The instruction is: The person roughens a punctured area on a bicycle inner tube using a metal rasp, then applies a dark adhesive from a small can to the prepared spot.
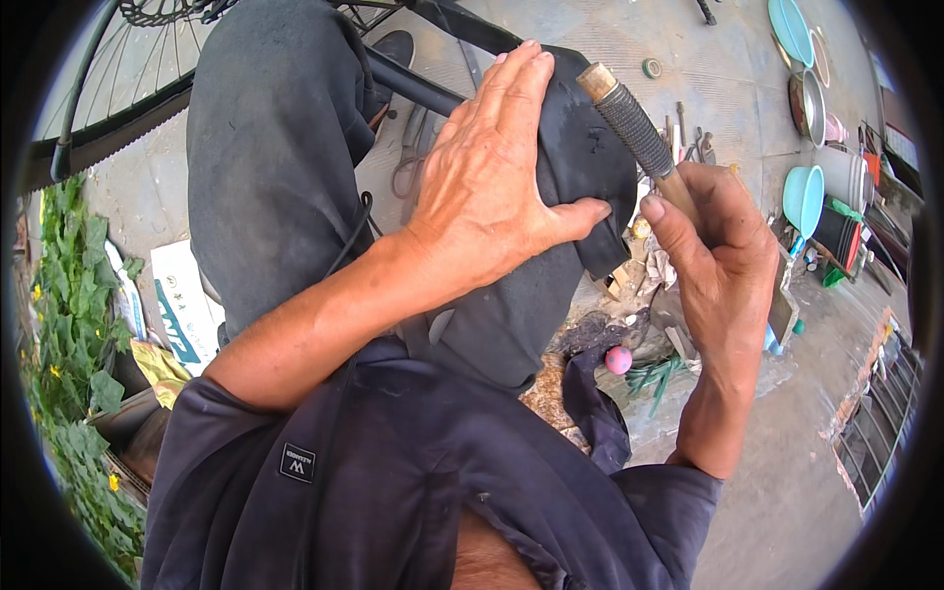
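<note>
Black rubber strip [592,162]: lies over the right trouser leg [501,324], held down by the left hand [487,172]. Step in hand, judged from the pose: steadying the rubber for tool work on its upper face.

Left hand: pressed flat, fingers side by side, thumb spread outward across the rubber, pinching nothing. Right hand [726,236]: pinching a wooden tool [634,126] between thumb and curled fingers, free end angled up and to the left. Contact between tool and rubber: cannot tell for certain from this overhead angle; appears raised.

Next move, by judgement: keep the rubber flat, bring the wrapped section of the tool onto the exposed face, keep clear of the left thumb.

Rubber: matt, pliable, with smooth creases and small dark marks. Tool: round-sectioned, pale worn wood at the tip, tight dark ribbed winding around the middle. Trousers: soft dark cloth, loosely folded.

Farther out: pink ball [618,360], smooth and round; tape roll [652,68], ring-shaped; turquoise basin [804,200], shallow; bicycle wheel [118,136], thin-spoked with a dark tyre; concrete floor [777,442], grey and stained.
</note>
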`<state>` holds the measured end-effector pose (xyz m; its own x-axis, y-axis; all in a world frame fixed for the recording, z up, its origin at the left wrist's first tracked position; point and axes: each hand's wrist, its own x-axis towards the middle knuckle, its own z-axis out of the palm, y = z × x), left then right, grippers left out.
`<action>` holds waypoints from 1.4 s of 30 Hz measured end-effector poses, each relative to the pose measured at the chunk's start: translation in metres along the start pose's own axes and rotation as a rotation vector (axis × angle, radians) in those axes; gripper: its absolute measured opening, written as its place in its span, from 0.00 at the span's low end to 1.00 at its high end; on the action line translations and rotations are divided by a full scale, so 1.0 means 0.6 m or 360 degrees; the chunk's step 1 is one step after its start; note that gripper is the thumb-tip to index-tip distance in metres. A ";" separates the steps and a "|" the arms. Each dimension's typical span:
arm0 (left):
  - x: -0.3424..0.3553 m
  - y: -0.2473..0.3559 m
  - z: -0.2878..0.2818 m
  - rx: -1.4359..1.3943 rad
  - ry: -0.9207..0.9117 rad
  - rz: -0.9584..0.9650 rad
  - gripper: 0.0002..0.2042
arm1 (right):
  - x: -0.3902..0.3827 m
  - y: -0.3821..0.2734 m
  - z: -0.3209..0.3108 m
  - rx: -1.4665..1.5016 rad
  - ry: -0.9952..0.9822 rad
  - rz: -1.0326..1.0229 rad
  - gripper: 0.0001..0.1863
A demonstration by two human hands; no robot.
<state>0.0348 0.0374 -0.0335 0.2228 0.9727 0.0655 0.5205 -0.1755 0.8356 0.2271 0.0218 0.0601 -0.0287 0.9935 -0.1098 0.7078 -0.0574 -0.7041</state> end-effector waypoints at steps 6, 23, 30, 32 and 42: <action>-0.002 -0.003 0.004 -0.0014 0.0025 -0.0025 0.56 | 0.004 -0.035 0.013 -0.0552 -0.0017 -0.0105 0.09; 0.000 0.001 0.005 -0.0013 0.0035 -0.0015 0.55 | -0.044 -0.034 0.022 -0.1045 0.0082 -0.0448 0.22; -0.001 -0.002 0.009 -0.0003 0.0036 -0.0013 0.56 | -0.043 -0.030 0.020 -0.0964 0.0201 -0.0392 0.21; 0.000 0.002 0.006 0.0007 0.0016 -0.0007 0.56 | -0.050 -0.021 0.027 -0.1008 0.0207 -0.0430 0.21; 0.002 0.001 0.008 -0.0028 -0.0001 0.0007 0.56 | -0.059 -0.021 0.025 -0.0958 0.0179 -0.0433 0.23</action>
<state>0.0392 0.0374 -0.0355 0.2257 0.9718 0.0685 0.5051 -0.1769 0.8447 0.2084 -0.0141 0.0621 -0.2109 0.9710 0.1129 0.9570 0.2286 -0.1783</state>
